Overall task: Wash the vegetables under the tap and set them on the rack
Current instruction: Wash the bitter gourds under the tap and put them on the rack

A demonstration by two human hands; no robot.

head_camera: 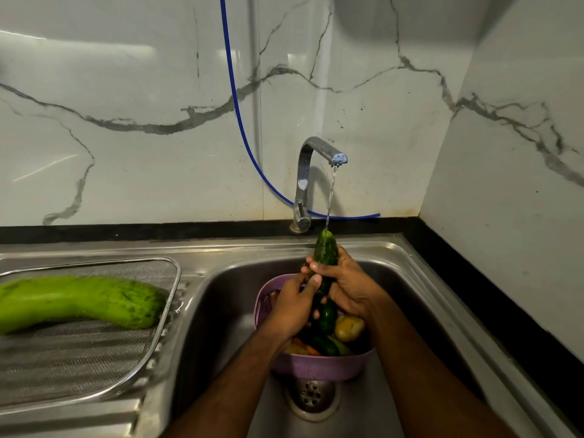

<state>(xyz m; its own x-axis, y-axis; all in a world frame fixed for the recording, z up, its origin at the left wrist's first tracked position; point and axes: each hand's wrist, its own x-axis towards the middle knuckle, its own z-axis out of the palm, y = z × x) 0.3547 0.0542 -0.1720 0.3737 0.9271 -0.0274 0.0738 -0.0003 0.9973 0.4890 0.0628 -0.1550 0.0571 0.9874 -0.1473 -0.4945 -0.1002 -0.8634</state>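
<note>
A dark cucumber is held upright under the tap stream, over the purple basket in the sink — left hand and right hand are both curled round its middle. Wet, stiff and probably slippery — a full-wrap grip at mid-length is judged safest.

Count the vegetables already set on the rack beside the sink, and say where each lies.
1. A long pale green gourd lies across the mesh rack, left of the sink. Its left end runs out of view, so anything beyond the picture's edge is hidden.
</note>
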